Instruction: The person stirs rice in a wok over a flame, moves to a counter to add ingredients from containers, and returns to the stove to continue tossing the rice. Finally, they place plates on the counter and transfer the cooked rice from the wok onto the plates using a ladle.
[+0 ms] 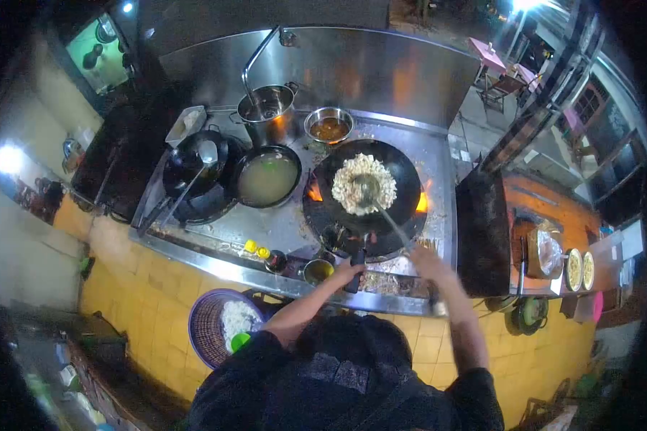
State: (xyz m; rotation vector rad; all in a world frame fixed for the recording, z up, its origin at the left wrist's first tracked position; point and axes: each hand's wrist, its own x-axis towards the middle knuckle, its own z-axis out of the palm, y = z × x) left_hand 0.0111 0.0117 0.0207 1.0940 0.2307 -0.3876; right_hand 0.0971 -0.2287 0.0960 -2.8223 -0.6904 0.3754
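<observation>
A black wok (402, 159) sits over orange flames on the steel stove. Pale, rice-like food (349, 176) is heaped in its middle. My left hand (346, 274) is closed around the wok's dark handle (356, 267) at the front rim. In my right hand (429, 263) is the shaft of a long metal ladle (392, 223), its round bowl resting in the food. Close to my left hand stands a small metal container (318, 271) of yellowish liquid.
Left are a pan of cloudy liquid (269, 177), stacked black woks (183, 172) and a tall pot (266, 115). A metal bowl (328, 126) stands behind. Yellow-capped bottles (264, 254) line the front edge. A purple basket (203, 330) holds white rice. Plates (574, 270) sit right.
</observation>
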